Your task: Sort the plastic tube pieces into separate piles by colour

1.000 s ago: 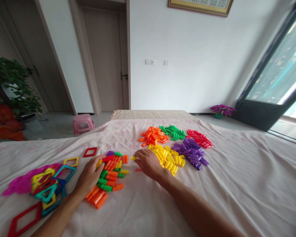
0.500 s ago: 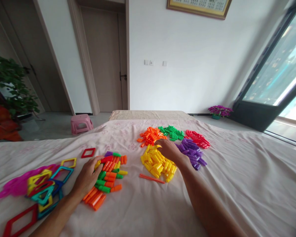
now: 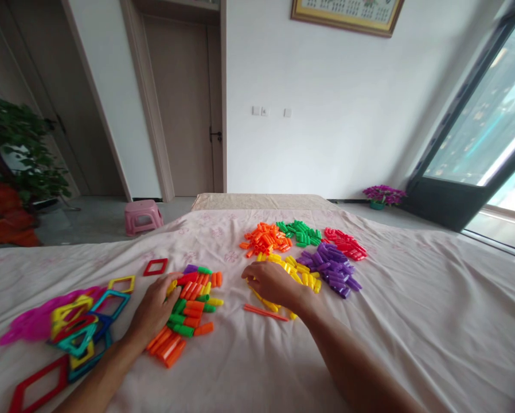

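Observation:
My left hand [image 3: 157, 304] rests at the left edge of a mixed pile of plastic tubes [image 3: 192, 305], in orange, green, yellow, red and purple. Its thumb and forefinger close around a small yellow tube [image 3: 171, 287]. Over the left part of a heap of yellow tubes [image 3: 292, 267] is my right hand [image 3: 271, 282], palm down with fingers curled. Whatever its fingertips hold is hidden from me. Thin orange-red sticks [image 3: 265, 312] lie on the cloth just in front of that heap.
Behind the yellow heap lie heaps of orange tubes [image 3: 266, 238], green tubes [image 3: 300, 232], red tubes [image 3: 346, 244] and purple tubes [image 3: 332, 268]. Frame-shaped tiles [image 3: 79, 321] and a magenta piece [image 3: 29, 324] lie left on the tablecloth [image 3: 412, 321]. A pink stool [image 3: 143, 217] stands beyond.
My right hand has moved left and nearer to me, from the back of the yellow heap to its left side. My left hand stays at the mixed pile.

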The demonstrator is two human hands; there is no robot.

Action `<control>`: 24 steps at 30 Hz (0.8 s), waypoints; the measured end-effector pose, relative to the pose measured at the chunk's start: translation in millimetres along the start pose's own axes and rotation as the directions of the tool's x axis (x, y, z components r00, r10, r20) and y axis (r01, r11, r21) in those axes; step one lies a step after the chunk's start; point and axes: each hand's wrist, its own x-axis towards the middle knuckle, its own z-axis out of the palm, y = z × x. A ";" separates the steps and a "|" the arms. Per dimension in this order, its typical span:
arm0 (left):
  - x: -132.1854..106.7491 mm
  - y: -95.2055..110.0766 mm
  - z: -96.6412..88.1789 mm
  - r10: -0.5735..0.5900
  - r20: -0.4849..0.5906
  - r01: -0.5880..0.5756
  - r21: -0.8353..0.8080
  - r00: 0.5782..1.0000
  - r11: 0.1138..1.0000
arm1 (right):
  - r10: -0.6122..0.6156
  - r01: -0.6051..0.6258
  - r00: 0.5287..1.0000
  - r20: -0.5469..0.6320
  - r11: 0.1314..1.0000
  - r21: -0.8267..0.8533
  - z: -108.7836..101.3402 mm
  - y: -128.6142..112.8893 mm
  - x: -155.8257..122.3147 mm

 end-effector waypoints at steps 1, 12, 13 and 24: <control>0.1 -0.3 0.1 0.000 0.003 0.000 -0.001 1.000 1.000 | -0.010 0.010 1.000 0.006 1.000 0.004 5.7 -3.8 0.3; -0.3 1.6 1.8 0.010 -0.026 -0.010 -0.009 1.000 1.000 | -0.098 0.099 0.995 -0.014 0.987 0.130 46.6 -39.3 5.7; -0.4 1.1 2.1 0.010 -0.023 -0.010 -0.011 1.000 1.000 | -0.095 0.097 0.995 -0.022 0.987 0.129 48.3 -40.4 6.4; 0.2 2.4 2.2 0.008 -0.014 -0.009 -0.002 1.000 1.000 | -0.088 0.087 0.994 -0.060 0.996 -0.017 74.5 -39.0 17.9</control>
